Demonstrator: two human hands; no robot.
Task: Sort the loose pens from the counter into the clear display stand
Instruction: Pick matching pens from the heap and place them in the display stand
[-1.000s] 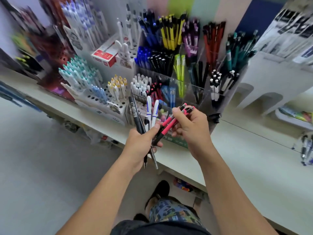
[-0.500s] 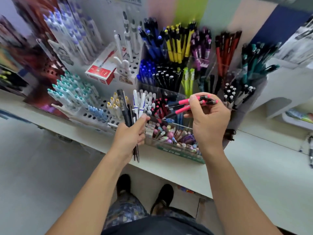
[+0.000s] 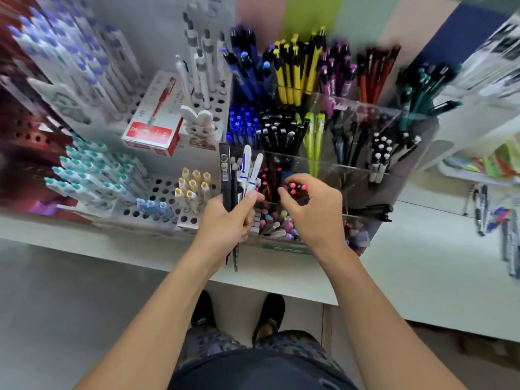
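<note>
We are standing at a white counter that is running across the middle of the frame. On it, filling the upper centre, the clear display stand is rising in stepped tiers, its compartments packed with pens sorted by colour: blue and yellow at the top, black and green below. To its left, a white perforated rack is holding teal-capped and yellow-capped markers, and a red and white box is sitting above that. At the far right edge of the frame, a few loose pens are lying on the counter, well apart from the stand.

Just left of centre, our left hand is gripping a bundle of pens, fingers curled round the shafts and the thumb pressing across them. The black and white-and-blue tops are sticking up above the fingers, and the tips are poking out below the palm.

Just right of centre, our right hand is holding a small cluster of pink-tipped pens upright over a lower front compartment of the stand. The fingers are curled round the barrels, with only the pink ends showing above the fingertips, right beside matching pink-tipped pens already standing in the compartment. Motion blur is keeping us from telling whether the held ones are touching the stand.
</note>
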